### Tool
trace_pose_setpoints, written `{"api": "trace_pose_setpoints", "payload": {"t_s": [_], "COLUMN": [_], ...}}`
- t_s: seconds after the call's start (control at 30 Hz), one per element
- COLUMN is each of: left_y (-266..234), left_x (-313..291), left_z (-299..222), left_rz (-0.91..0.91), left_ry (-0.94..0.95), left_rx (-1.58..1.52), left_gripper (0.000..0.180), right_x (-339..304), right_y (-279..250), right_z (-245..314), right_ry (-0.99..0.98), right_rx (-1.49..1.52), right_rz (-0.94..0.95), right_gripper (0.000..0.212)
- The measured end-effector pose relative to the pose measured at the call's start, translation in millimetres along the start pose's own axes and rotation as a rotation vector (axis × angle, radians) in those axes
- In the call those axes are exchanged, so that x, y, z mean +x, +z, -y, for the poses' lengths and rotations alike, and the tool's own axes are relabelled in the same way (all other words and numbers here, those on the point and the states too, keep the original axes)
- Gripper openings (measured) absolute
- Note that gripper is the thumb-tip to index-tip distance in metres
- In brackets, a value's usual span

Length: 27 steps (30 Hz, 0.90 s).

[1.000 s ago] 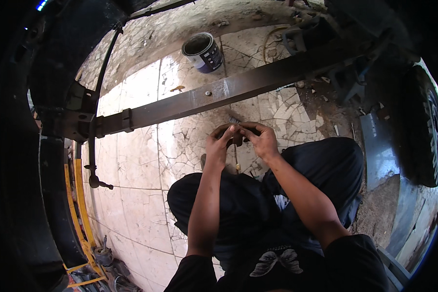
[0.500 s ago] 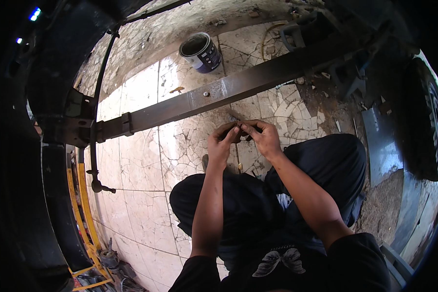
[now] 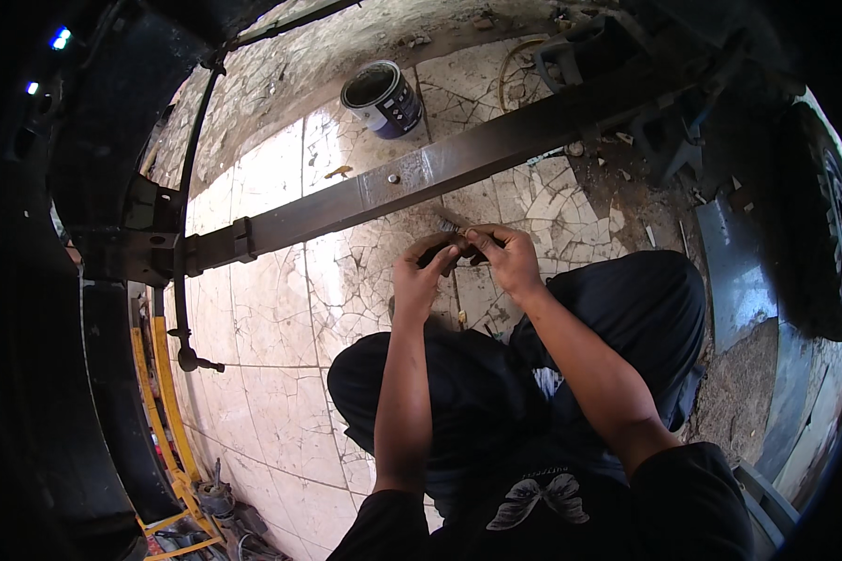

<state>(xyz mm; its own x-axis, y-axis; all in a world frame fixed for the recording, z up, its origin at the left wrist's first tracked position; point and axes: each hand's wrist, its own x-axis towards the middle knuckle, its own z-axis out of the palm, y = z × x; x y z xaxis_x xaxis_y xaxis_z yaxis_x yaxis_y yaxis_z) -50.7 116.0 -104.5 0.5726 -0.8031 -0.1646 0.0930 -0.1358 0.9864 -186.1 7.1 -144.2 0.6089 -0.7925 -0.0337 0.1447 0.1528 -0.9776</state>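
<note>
My left hand point(image 3: 419, 271) and my right hand point(image 3: 507, 262) meet in front of my knees. Fingertips and thumbs of both are pinched together around something small and dark, mostly hidden by the fingers, whose kind I cannot make out. Just beyond the right fingertips shows a short, ridged, greyish piece point(image 3: 448, 225); whether it is held or lies on the floor I cannot tell. Above and beyond the hands, a long dark metal beam point(image 3: 346, 201) crosses from left to upper right, with a small bolt-like stud point(image 3: 393, 179) on its top.
An open paint can point(image 3: 384, 103) stands on the cracked tile floor past the beam. A dark rod with a jointed end point(image 3: 189, 359) hangs at left, near a yellow frame point(image 3: 164, 393). Metal sheets point(image 3: 734, 271) lie at right, below a dark tyre point(image 3: 819, 215).
Both hands stay pinched together, with the left slightly lower and further left. More of the ridged greyish piece shows beyond the right fingertips. The view has shifted slightly.
</note>
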Motion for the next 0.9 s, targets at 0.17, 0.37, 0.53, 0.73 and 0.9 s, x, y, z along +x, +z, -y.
{"api": "trace_pose_setpoints", "payload": {"t_s": [0.17,0.37,0.53,0.73,0.9], "left_y": [5.1,11.8,18.4,21.9,14.6], "left_x": [-4.4,-4.3,-6.0,-8.1,-6.1], "left_z": [-4.0,-4.1,-7.3,-12.4,-4.4], "left_rz": [-0.004,-0.107,-0.193,-0.203,-0.179], "left_ry": [-0.035,0.273,0.538,0.545,0.260], "left_rx": [0.013,0.417,0.589,0.612,0.299], "left_gripper": [0.031,0.027,0.025,0.020,0.015], "right_x": [0.8,0.9,2.0,-1.0,-3.8], "right_y": [-3.7,-1.8,-0.8,-1.2,1.8], "right_z": [-3.7,-5.3,-14.4,-4.2,-1.0], "right_ry": [0.101,0.088,0.053,0.088,-0.022], "right_rx": [0.171,0.123,0.052,0.109,0.093], "right_rz": [-0.021,-0.093,-0.123,-0.108,-0.049], "right_gripper": [0.035,0.038,0.043,0.038,0.026]}}
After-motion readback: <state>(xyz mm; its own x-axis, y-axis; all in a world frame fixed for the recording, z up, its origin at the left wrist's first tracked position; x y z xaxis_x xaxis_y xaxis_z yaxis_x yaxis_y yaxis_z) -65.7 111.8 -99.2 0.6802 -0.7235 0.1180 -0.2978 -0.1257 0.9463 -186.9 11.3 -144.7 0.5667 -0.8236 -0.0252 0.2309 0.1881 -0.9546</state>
